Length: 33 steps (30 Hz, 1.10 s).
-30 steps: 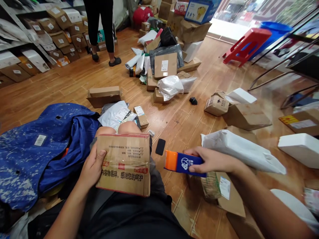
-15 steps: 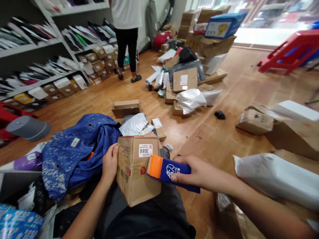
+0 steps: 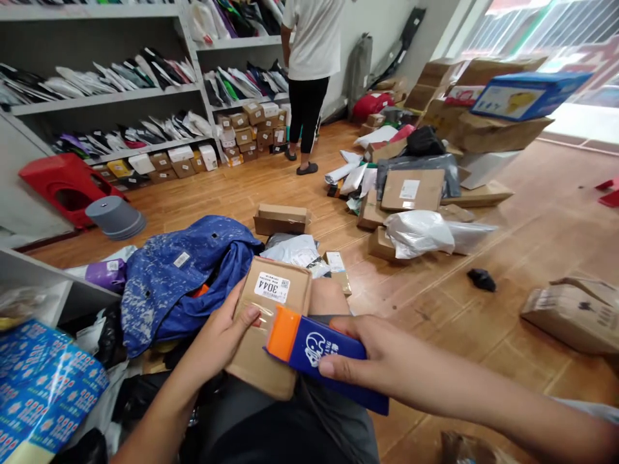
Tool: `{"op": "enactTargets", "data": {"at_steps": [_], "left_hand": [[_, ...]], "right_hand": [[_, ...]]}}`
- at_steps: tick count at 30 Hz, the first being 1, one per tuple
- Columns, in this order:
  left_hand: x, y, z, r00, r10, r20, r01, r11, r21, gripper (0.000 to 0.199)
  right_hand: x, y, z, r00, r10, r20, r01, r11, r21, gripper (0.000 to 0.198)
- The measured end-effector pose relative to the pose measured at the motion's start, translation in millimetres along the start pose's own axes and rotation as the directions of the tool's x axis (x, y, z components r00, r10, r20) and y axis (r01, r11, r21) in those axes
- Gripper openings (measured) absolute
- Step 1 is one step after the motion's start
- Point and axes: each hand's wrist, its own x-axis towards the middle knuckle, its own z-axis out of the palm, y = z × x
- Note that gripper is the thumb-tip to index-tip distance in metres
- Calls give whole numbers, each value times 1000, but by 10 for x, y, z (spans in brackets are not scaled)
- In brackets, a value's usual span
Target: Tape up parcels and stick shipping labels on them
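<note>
A brown cardboard box (image 3: 271,351) rests tilted over my lap, with a white label (image 3: 272,287) reading 3044 on its upper face. My left hand (image 3: 225,335) grips the box by its left side, thumb on the face. In my right hand (image 3: 360,351) is a dark blue and orange handheld device (image 3: 316,348) with a white elephant logo; I cannot tell its exact kind. Its orange end lies over the box's right edge, just below the label. Fingers and thumb of the right hand wrap round the blue body.
A blue stained cloth bag (image 3: 169,290) lies left of my knees, near a grey bucket-like tub (image 3: 115,218) and a red stool (image 3: 62,187). Parcels (image 3: 413,190) are heaped ahead on the wooden floor. A person (image 3: 312,77) stands by the parcel shelves (image 3: 130,93).
The box has turned, so its labelled face lies flatter towards me. My left thumb has come onto that face. The view has swung left.
</note>
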Motion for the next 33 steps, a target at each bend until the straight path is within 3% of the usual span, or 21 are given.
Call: {"op": "enactTargets", "data": {"at_steps": [4,9,13,17,20,24,27,29,31,33], "left_hand": [[45,-141,-133,1000,-13,12,15,994,-110,75],[123,-271,-380,993,-117,15,117,960,-256,75],[203,-385,-485,990,-141,29,143,934,-327,75],[318,-535,-594,990,-143,-19,128,930,-346,77],[393,-536,-727,988,-113,-105,82,962,-260,81],[372,-330,-868,956,-8,-293,15,1000,22,83],[320,-163,-867,966,62,-251,-24,988,152,81],[327,-111,-823,977,100,-187,-53,969,242,91],[374,-113,-768,982,90,-163,-37,952,303,105],[437,-148,-722,978,73,-194,-15,958,285,105]], "right_hand": [[-251,19,-120,998,57,-42,-57,998,-8,58],[-508,436,-233,987,106,-123,-97,993,73,60],[-253,755,-203,998,14,-59,-4,986,169,63],[279,775,-136,996,-82,-33,86,985,148,68],[663,624,-52,991,-98,-88,101,994,35,71],[994,368,35,989,-64,-136,49,993,-109,66],[1114,260,61,994,-48,-101,33,989,-144,62],[1171,248,85,995,-63,-80,51,989,-138,60],[1223,263,118,992,-109,-66,101,989,-111,59],[1263,280,139,988,-139,-68,133,987,-89,56]]}}
